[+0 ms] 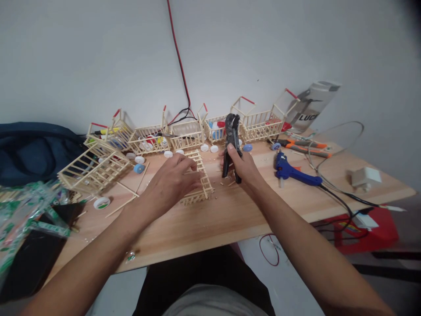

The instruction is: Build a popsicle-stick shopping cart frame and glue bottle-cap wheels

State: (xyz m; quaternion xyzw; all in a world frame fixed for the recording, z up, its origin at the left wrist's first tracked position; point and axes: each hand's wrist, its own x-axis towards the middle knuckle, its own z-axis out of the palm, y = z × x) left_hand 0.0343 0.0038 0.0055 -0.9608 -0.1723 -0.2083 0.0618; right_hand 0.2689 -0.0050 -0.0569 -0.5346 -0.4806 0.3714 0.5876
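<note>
My left hand (176,177) is curled with its fingers bent over a small ladder-like frame of wooden sticks (204,177), which lies on the table. Its fingertips are partly hidden, so whether they pinch a stick I cannot tell. In my right hand (242,163) is a pair of black hand cutters (232,131), held upright with the head pointing up, just right of the frame. My fingers wrap round its handles. Little stick offcuts (215,197) are scattered beside the frame.
Several stick-built carts (149,139) with red-tipped handles line the wall. A blue glue gun (296,173), orange-handled pliers (309,149), a white adapter (365,177) and a clear cup (312,105) are at right. Plastic packaging (29,224) lies left, by a white cap (101,202).
</note>
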